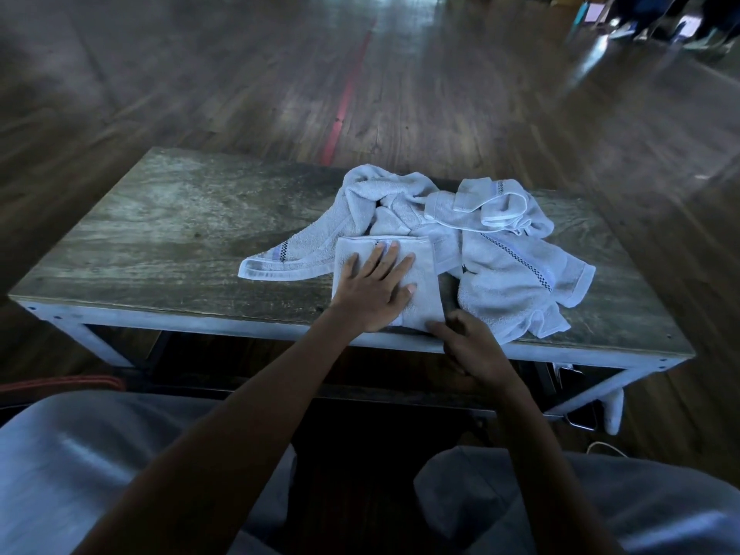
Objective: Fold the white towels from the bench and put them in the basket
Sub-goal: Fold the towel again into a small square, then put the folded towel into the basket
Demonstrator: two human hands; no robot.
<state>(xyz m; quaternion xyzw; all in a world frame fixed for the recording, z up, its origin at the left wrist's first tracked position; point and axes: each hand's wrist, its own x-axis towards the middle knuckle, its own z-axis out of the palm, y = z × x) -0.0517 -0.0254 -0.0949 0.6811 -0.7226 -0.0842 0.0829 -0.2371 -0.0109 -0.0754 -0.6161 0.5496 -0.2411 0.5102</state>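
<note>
Two hands work a folded towel at the near edge of the surface.

The left hand (376,292) lies flat on the folded towel (426,270), just right of the frame's centre, its fingers (390,254) straight and slightly spread, pressing down. The right hand (474,348) sits at the towel's near right corner, fingers curled, thumb on the cloth, pinching that corner at the edge of the wooden surface (168,234). A crumpled pile of white towels (508,266) lies behind and to the right of it, touching it. A red line (344,102) runs along the wooden floor (480,114) in the upper half of the frame.
</note>
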